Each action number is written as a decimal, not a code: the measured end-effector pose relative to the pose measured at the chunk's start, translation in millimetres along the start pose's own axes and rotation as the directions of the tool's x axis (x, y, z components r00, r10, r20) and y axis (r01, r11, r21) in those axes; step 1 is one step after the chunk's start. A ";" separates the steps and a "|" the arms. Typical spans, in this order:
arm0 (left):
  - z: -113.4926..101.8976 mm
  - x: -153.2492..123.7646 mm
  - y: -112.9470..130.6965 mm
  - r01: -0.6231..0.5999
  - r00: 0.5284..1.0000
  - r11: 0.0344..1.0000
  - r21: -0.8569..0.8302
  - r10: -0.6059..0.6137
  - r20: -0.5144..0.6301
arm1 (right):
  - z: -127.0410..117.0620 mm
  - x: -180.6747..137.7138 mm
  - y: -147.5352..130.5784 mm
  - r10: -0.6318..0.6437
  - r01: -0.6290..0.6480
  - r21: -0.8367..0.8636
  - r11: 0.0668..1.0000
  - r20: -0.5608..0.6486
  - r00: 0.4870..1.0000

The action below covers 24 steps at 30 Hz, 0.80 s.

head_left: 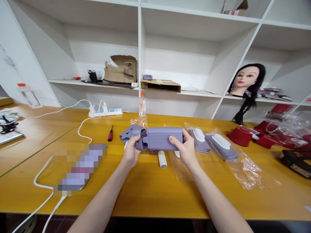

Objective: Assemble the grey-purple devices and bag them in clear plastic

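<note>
Both of my hands hold one lavender plastic device (160,138) just above the yellow wooden table (150,191). My left hand (131,152) grips its left end, where a rounded hinged piece sticks out. My right hand (185,149) is wrapped around its right end, fingers over the top edge. A second lavender part (126,132) lies behind the left hand. Beneath the device, a small white cylinder (162,159) rests on the table.
Two lavender units with white pads (199,139) (224,147) lie in clear bags on the right. A red-handled screwdriver (110,133), power strip (105,112), white cables, small bottle (142,105), red cases (240,135) and a mannequin head (246,82) surround the spot. White shelves stand behind.
</note>
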State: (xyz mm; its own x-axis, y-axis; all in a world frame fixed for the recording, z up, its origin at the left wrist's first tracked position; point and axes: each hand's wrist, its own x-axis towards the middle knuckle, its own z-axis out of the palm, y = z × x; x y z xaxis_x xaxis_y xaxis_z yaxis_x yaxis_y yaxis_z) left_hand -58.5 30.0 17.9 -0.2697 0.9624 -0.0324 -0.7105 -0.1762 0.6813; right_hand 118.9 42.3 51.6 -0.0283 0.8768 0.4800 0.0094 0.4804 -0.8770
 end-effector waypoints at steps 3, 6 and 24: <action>2.2 -2.0 3.6 0.038 0.999 0.999 -0.024 -0.038 0.010 | -0.3 0.6 2.5 0.017 -0.018 0.043 0.999 0.014 1.000; 4.1 -3.9 6.4 0.060 0.998 0.997 -0.043 -0.059 0.030 | -0.7 2.5 6.9 0.046 -0.050 0.131 0.990 0.037 0.998; 0.8 -3.0 4.5 0.061 0.998 0.998 -0.003 -0.061 0.007 | -3.2 9.2 13.8 0.331 -0.330 0.345 0.878 0.059 0.942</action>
State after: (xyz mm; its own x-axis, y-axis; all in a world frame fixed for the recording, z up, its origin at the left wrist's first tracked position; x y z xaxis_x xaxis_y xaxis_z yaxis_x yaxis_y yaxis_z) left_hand -60.3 26.5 21.6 -0.2214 0.9727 -0.0694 -0.7279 -0.1175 0.6756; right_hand 122.0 57.1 44.0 -0.0821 0.9836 0.1605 -0.3275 0.1255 -0.9365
